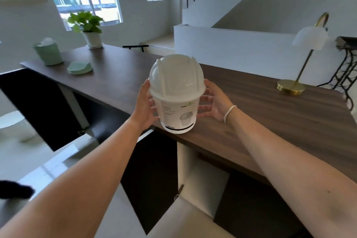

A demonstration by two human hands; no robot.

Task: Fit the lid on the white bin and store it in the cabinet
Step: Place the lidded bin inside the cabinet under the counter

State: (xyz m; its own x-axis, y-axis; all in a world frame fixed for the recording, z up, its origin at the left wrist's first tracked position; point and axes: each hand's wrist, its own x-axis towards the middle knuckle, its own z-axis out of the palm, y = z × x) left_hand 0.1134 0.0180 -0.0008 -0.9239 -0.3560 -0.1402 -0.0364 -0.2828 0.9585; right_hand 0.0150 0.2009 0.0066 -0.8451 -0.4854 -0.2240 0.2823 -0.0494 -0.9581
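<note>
The white bin (178,116) has its domed white lid (176,75) seated on its rim. It is upright at the front edge of the dark wooden countertop (260,114); whether its base rests on the wood I cannot tell. My left hand (144,106) grips the bin's left side just under the rim. My right hand (214,102) holds the right side, thumb at the lid's rim and fingers spread against the wall. Directly below, the cabinet (202,177) stands open and shows a white interior.
Black cabinet doors (152,176) hang open below the counter, another open door (38,110) to the left. On the counter: a green bin (48,54), its green lid (80,68), a potted plant (90,30), and a brass lamp (293,85) at right.
</note>
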